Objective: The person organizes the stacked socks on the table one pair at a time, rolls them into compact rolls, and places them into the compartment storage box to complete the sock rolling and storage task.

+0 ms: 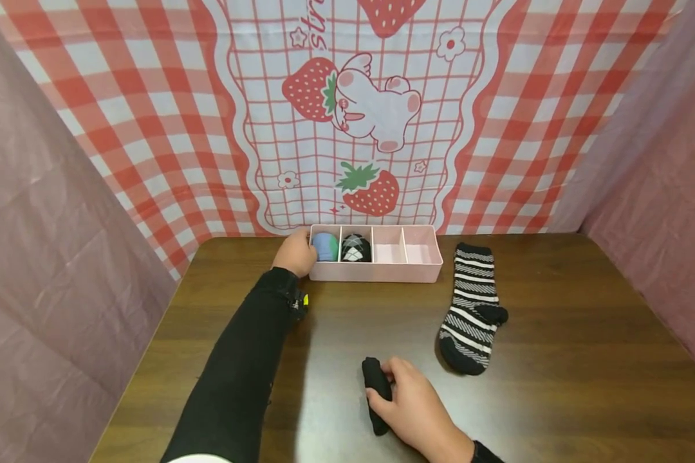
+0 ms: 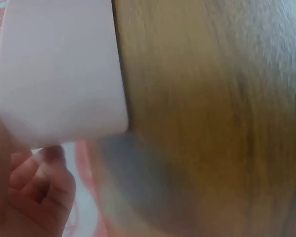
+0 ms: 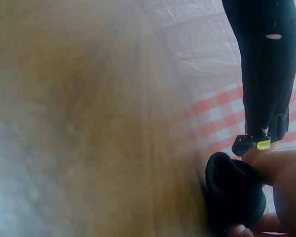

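My left hand grips the left end of a pink divided storage box at the back of the table. In the left wrist view, curled fingers sit at the box's end. A blue and green rolled sock fills the leftmost compartment; a black argyle rolled sock lies in the one beside it. Nearer the front, my right hand pinches a rolled black sock between thumb and fingers. Its rolled end shows in the right wrist view, partly hidden by the hand.
A black, white and grey striped sock lies flat on the wooden table, right of the box. Behind the box hangs a red checked strawberry cloth. Pink drapes flank both sides.
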`<state>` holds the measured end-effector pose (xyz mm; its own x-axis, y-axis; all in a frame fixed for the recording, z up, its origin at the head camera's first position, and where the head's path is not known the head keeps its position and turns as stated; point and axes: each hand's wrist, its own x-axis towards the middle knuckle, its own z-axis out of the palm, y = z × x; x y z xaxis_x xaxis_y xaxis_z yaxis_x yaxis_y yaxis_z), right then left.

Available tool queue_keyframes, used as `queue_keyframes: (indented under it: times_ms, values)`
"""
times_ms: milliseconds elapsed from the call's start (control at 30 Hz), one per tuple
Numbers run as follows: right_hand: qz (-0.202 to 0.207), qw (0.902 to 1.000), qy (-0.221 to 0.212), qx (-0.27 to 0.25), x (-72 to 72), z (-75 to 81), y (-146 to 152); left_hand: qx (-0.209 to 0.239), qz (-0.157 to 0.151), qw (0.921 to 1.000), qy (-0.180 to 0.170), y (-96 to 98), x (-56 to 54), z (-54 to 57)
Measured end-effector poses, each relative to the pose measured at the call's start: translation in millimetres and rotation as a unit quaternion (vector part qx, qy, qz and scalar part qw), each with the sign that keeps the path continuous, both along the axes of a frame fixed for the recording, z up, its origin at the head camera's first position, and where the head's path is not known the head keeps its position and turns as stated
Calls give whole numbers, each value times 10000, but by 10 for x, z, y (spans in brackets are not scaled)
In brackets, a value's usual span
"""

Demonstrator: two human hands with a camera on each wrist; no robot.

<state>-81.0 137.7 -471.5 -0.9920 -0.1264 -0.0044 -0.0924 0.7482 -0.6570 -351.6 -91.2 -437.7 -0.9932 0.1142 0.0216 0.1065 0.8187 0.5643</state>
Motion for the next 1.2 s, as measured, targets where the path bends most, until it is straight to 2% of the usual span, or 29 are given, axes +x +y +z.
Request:
queue_keyframes:
  times_ms: [333, 500, 667, 767, 867, 1033, 1200]
  values:
    - [62, 9998, 57, 164, 17, 29, -22, 567, 206, 9981, 117, 21, 6, -143]
    - [244, 9995, -139, 116, -10, 84, 4, 549, 281, 9980, 112, 37, 15, -154]
    - [434, 9985, -225, 238, -144, 223, 33, 558, 254, 9981, 45, 22, 23, -124]
    - [344, 9983, -128, 460, -293, 368, 55, 561, 235, 9981, -4, 21, 32, -106]
    - [228, 9977, 159, 612, -512, 517, 107, 541, 242, 9982, 0, 17, 33, -94]
    - [36, 9956, 606, 713, -980, 757, 241, 504, 245, 9984, -18, 12, 29, -92]
    - [-223, 9949, 561, 809, -1466, 976, 363, 505, 224, 9984, -85, 35, 16, -82]
